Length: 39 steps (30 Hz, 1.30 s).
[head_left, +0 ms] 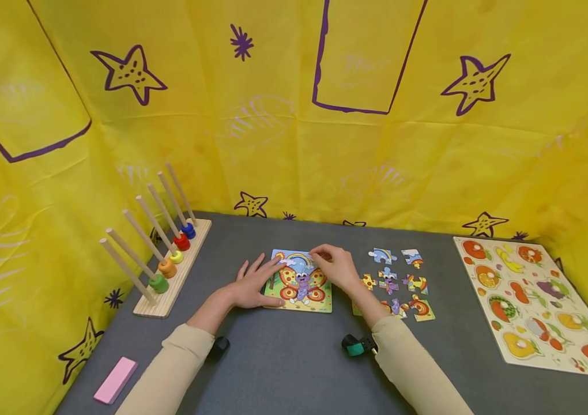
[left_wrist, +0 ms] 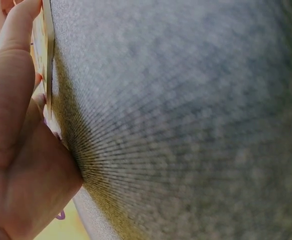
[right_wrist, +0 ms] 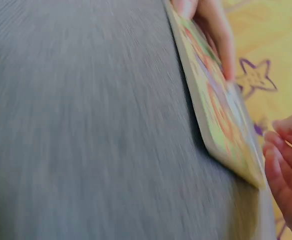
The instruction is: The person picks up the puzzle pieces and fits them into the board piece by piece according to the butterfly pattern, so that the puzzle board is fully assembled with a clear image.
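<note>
A square butterfly picture board (head_left: 302,308) lies on the grey table in the head view, with a rainbow along its top. My left hand (head_left: 252,286) spreads over its left side. One fingertip touches the upper part of the picture and the thumb rests at the near left edge. My right hand (head_left: 336,266) hovers at the board's upper right, its fingers loosely bent. In the right wrist view, the fingertips of this hand (right_wrist: 288,167) stay just off the board's edge, with nothing visible between them. Cut jigsaw pieces (head_left: 388,281) lie to its right, partly hidden by my right forearm.
At the left stands a wooden base with upright pegs and coloured rings (head_left: 168,268). Nearer me lies a pink block (head_left: 116,380). A fruit-picture board (head_left: 532,305) lies at the far right. Yellow patterned cloth (head_left: 294,155) surrounds the table (head_left: 294,369).
</note>
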{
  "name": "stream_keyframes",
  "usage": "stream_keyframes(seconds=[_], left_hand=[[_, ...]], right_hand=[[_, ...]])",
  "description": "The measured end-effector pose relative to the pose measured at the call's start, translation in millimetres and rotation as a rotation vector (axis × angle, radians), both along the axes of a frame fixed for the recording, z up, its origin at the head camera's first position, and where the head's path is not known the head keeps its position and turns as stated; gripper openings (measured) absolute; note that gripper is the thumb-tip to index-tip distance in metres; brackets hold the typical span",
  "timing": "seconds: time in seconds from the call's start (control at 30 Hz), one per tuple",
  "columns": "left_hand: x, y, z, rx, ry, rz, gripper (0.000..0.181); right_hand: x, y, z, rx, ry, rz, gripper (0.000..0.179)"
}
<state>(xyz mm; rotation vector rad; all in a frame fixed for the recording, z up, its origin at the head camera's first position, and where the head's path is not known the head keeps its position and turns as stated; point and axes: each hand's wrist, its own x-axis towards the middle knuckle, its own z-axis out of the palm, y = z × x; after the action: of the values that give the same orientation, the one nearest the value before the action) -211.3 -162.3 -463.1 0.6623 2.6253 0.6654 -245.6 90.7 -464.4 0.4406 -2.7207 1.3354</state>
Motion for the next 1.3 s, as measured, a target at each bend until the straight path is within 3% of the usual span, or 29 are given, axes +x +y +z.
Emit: stream_keyframes(seconds=[0.27, 0.43, 0.6, 0.73, 0.9, 1.03, 1.17, 1.3], left_hand=[[0.5, -4.1, -1.1, -0.009, 0.028, -0.008, 0.089], [1.7, -6.5, -0.3, 0.0, 0.031, -0.004, 0.09], [2.1, -5.6, 0.7, 0.0, 0.014, 0.003, 0.09], [2.0, -3.4, 1.4, -0.007, 0.009, 0.004, 0.09], [0.7, 0.1, 0.1, -0.024, 0.011, 0.001, 0.09], [0.2, 0.4, -0.8, -0.027, 0.012, -0.001, 0.089], [-0.1, -0.1, -0.9, -0.023, 0.009, -0.002, 0.089], [0.1, -0.4, -1.2, -0.013, 0.021, -0.009, 0.089]], right_hand=[[-2.5, 60.0, -1.4, 0.035, 0.067, -0.135, 0.014], [-4.5, 96.9, -3.1, 0.17, 0.095, -0.237, 0.029], [-5.2, 121.6, -2.8, 0.322, 0.012, -0.288, 0.049], [-5.1, 130.3, 0.3, 0.338, -0.077, -0.283, 0.053], [-8.0, 134.3, 1.1, 0.3, -0.116, -0.288, 0.049], [-10.0, 129.1, -1.0, 0.201, -0.069, -0.297, 0.039], [-9.6, 110.9, -1.0, 0.089, -0.007, -0.266, 0.028], [-6.8, 80.3, 3.9, -0.022, -0.076, -0.19, 0.026]])
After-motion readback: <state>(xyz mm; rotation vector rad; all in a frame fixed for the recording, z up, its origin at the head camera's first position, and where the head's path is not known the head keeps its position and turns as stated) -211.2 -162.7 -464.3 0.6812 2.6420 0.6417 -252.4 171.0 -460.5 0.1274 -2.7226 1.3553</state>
